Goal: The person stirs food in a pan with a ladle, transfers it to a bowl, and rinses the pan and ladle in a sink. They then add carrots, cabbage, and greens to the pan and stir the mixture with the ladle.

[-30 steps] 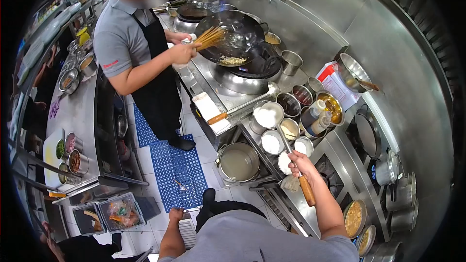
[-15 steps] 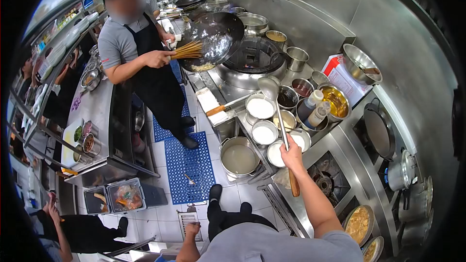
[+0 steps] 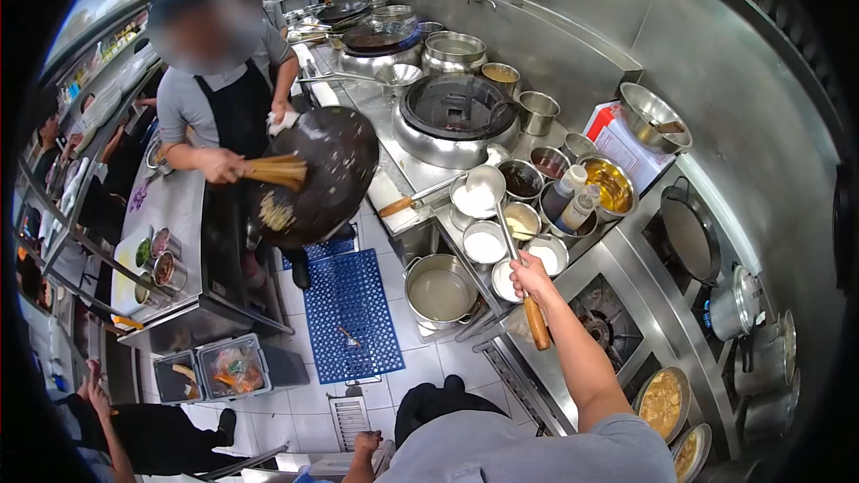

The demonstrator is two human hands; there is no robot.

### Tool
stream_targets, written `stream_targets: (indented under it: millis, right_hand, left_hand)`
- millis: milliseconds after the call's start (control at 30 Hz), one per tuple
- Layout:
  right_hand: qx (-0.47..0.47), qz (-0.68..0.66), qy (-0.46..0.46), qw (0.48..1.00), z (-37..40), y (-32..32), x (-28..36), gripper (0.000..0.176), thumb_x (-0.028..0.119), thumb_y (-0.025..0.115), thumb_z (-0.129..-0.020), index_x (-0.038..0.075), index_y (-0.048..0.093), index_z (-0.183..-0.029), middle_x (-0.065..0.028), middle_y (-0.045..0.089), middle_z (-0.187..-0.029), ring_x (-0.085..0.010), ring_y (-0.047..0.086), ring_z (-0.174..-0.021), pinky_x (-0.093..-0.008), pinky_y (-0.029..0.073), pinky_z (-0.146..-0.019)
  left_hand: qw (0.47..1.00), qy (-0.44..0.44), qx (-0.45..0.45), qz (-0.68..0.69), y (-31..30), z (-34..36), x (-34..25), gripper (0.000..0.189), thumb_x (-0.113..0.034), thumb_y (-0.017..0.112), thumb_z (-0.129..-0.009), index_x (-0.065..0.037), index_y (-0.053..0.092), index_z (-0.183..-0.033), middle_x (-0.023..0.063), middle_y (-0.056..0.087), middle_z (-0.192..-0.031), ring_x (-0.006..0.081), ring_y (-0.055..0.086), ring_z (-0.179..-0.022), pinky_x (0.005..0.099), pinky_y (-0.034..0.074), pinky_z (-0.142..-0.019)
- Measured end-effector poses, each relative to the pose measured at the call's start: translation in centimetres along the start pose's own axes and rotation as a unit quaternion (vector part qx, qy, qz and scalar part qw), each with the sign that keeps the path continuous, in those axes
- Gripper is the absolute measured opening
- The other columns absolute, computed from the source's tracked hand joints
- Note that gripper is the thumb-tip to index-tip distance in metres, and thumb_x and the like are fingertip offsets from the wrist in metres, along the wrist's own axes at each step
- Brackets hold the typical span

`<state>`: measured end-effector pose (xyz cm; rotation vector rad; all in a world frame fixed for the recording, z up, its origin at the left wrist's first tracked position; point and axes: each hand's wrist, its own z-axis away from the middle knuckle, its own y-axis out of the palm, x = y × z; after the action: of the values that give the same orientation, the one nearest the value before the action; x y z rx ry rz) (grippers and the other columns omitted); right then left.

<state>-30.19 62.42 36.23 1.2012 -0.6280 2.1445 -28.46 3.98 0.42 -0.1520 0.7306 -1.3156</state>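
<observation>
My right hand (image 3: 532, 277) is closed around the long handle of a metal ladle (image 3: 506, 228), near its wooden grip. The ladle's bowl lies over a metal pot of white contents (image 3: 469, 201); whether it has scooped any, I cannot tell. Around it stand more pots of white contents (image 3: 484, 244), a pot of dark sauce (image 3: 521, 179), a pot of yellow oil (image 3: 611, 186) and squeeze bottles (image 3: 573, 199). Low by my body, my left hand (image 3: 367, 441) hangs with its fingers curled in, nothing visible in them.
A co-worker on the left holds a tilted wok (image 3: 327, 170) and a bamboo brush (image 3: 276, 171). Behind the pots is a wok burner (image 3: 459, 116). A large pot (image 3: 440, 289) of cloudy liquid sits low, beside the blue mat (image 3: 353, 317). Gas burners (image 3: 598, 326) lie to my right.
The ladle's bowl has come down onto the white-filled pot, and my right hand has shifted slightly. The co-worker has moved the wok off the burner, left and toward me, tilting it.
</observation>
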Motion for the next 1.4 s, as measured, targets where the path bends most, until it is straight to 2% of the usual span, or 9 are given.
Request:
stream_targets:
  millis: [200, 333, 633, 667, 867, 967, 1067, 1133, 1400]
  right_hand:
    - [0.037, -0.099, 0.037, 0.994, 0.1, 0.5, 1.2, 0.018, 0.010, 0.053, -0.094, 0.010, 0.050, -0.112, -0.0013, 0.049, -0.064, -0.0067, 0.040, -0.043, -0.0240, 0.032, -0.035]
    - [0.065, -0.161, 0.067, 0.982, 0.7, 1.0, 1.1, 0.029, 0.013, 0.051, -0.095, 0.012, 0.047, -0.124, 0.0002, 0.046, -0.068, -0.0040, 0.034, -0.043, -0.0213, 0.030, -0.035]
    - [0.135, -0.302, 0.101, 0.938, 4.9, 1.2, 1.4, 0.031, 0.014, 0.049, -0.097, 0.009, 0.051, -0.128, 0.0013, 0.043, -0.070, -0.0014, 0.033, -0.044, -0.0178, 0.029, -0.034]
    - [0.134, -0.308, 0.096, 0.937, 5.4, 1.4, 1.4, 0.031, 0.015, 0.049, -0.097, 0.009, 0.051, -0.128, 0.0013, 0.043, -0.070, -0.0015, 0.033, -0.044, -0.0178, 0.029, -0.034]
    - [0.219, -0.323, 0.102, 0.915, 7.0, 0.2, -1.3, 0.038, 0.021, 0.046, -0.101, 0.015, 0.045, -0.138, 0.0024, 0.042, -0.069, -0.0005, 0.028, -0.041, -0.0182, 0.025, -0.035]
    - [0.352, -0.387, 0.035, 0.851, 5.9, -0.2, -7.2, 0.036, 0.026, 0.045, -0.103, 0.017, 0.045, -0.138, 0.0060, 0.040, -0.067, -0.0004, 0.028, -0.041, -0.0185, 0.023, -0.035]
    - [0.267, -0.444, 0.056, 0.854, 16.5, -2.2, -6.4, 0.034, 0.023, 0.049, -0.099, 0.014, 0.047, -0.132, 0.0056, 0.040, -0.066, 0.0002, 0.031, -0.041, -0.0176, 0.025, -0.034]
    - [0.256, -0.456, -0.017, 0.852, 22.8, -4.9, -8.6, 0.026, 0.020, 0.051, -0.097, 0.009, 0.048, -0.120, 0.0055, 0.039, -0.065, 0.0000, 0.032, -0.044, -0.0175, 0.026, -0.036]
    - [0.173, -0.441, -0.070, 0.878, 50.4, -20.0, -18.6, 0.032, 0.021, 0.047, -0.097, 0.007, 0.048, -0.127, 0.0061, 0.039, -0.065, -0.0006, 0.033, -0.043, -0.0195, 0.029, -0.034]
  left_hand:
    - [0.993, -0.006, -0.087, 0.083, -1.0, -0.5, -6.1, 0.041, -0.045, 0.056, -0.089, -0.011, 0.076, -0.097, 0.0155, 0.072, -0.099, 0.0342, 0.067, -0.100, 0.0411, 0.051, -0.089]
    - [0.999, 0.034, 0.028, -0.018, -3.6, 4.3, -14.5, 0.049, -0.048, 0.051, -0.092, -0.009, 0.070, -0.114, 0.0222, 0.066, -0.115, 0.0369, 0.062, -0.112, 0.0426, 0.048, -0.099]
    - [0.982, 0.083, 0.140, -0.093, -0.6, 2.5, -13.7, 0.056, -0.048, 0.047, -0.095, -0.006, 0.060, -0.130, 0.0217, 0.057, -0.133, 0.0378, 0.053, -0.125, 0.0427, 0.042, -0.107]
    - [0.983, 0.116, 0.096, -0.100, 0.3, 2.1, -12.9, 0.046, -0.047, 0.049, -0.095, -0.017, 0.065, -0.125, 0.0200, 0.064, -0.122, 0.0384, 0.059, -0.116, 0.0445, 0.047, -0.100]
    - [0.948, 0.142, 0.202, -0.200, 0.6, 2.0, -14.2, 0.050, -0.041, 0.048, -0.091, -0.009, 0.062, -0.127, 0.0238, 0.062, -0.123, 0.0396, 0.057, -0.119, 0.0420, 0.045, -0.102]
    - [0.937, 0.187, 0.221, -0.193, -0.3, 2.8, -14.2, 0.041, -0.035, 0.051, -0.090, -0.006, 0.067, -0.114, 0.0205, 0.070, -0.105, 0.0340, 0.068, -0.092, 0.0448, 0.054, -0.075]
    - [0.927, 0.228, 0.278, -0.109, 0.8, 3.0, -13.3, 0.035, -0.034, 0.055, -0.092, -0.007, 0.065, -0.112, 0.0119, 0.072, -0.092, 0.0201, 0.065, -0.068, 0.0350, 0.047, -0.053]
    - [0.954, 0.082, 0.269, -0.102, 1.8, 4.6, -12.8, 0.036, -0.035, 0.056, -0.092, -0.008, 0.062, -0.115, 0.0096, 0.073, -0.092, 0.0190, 0.064, -0.066, 0.0333, 0.046, -0.052]
    - [0.874, 0.343, 0.063, -0.339, 7.1, 15.3, -20.3, 0.042, -0.036, 0.049, -0.094, -0.001, 0.072, -0.090, 0.0149, 0.072, -0.073, 0.0219, 0.070, -0.067, 0.0356, 0.054, -0.065]
